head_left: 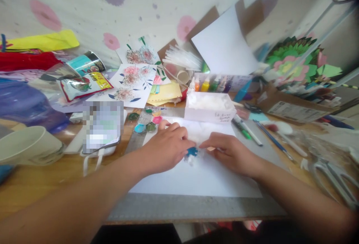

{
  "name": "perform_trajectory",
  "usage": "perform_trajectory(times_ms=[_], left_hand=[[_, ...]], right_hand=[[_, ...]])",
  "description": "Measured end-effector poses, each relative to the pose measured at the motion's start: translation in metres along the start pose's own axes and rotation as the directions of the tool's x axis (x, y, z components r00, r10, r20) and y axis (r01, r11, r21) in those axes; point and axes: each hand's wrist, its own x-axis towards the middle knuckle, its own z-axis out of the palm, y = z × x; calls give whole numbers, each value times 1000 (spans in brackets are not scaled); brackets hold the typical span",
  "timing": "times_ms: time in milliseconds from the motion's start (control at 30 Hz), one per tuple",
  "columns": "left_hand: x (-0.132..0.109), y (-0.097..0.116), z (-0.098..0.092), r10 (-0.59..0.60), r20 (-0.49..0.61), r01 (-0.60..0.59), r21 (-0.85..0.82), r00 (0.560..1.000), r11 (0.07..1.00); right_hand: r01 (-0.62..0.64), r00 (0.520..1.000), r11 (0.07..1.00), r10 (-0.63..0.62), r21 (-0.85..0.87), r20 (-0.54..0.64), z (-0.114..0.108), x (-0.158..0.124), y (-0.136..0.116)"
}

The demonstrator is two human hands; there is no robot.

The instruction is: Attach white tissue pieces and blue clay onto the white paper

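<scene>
A white sheet of paper (179, 178) lies on a grey cutting mat (196, 208) in front of me. A blue patch (192, 151) with white fluffy bits (192, 160) around it is near the sheet's middle. My left hand (168, 147) reaches in from the left, fingers curled and closed, its thumb at the edge of the blue patch. What its fingertips hold, if anything, is hidden. To the right of the patch, my right hand (231, 152) is closed in a pinch on a small pale stick-like piece (211, 148), mostly covered by the fingers.
Behind the hands stands a white box (206, 111) of white fluff. Paint-stained dishes (146, 119), a phone (102, 126) and a paper cup (30, 145) are at left. Pens (248, 130), a paintbrush (273, 139) and scissors (333, 178) lie at right. Flower pictures (131, 83) lean behind.
</scene>
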Motion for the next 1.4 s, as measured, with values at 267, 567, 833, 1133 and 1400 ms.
perform_trajectory(times_ms=[267, 567, 833, 1133, 1400], left_hand=[[1, -4, 3, -44, 3, 44, 59, 999, 997], [0, -4, 2, -44, -20, 43, -18, 999, 999], [0, -2, 4, 3, 15, -2, -38, 1000, 999], [0, -5, 7, -40, 11, 40, -40, 999, 998], [0, -6, 6, -39, 14, 40, -31, 999, 999]], right_hand=[[0, 998, 1000, 2, -28, 57, 4, 1, 1], [-38, 992, 996, 48, -81, 120, 1, 15, -4], [-31, 999, 999, 31, -9, 20, 4, 20, 6], [34, 994, 986, -17, -165, 104, -1, 10, 0], [-34, 999, 993, 29, -115, -46, -16, 1, 16]])
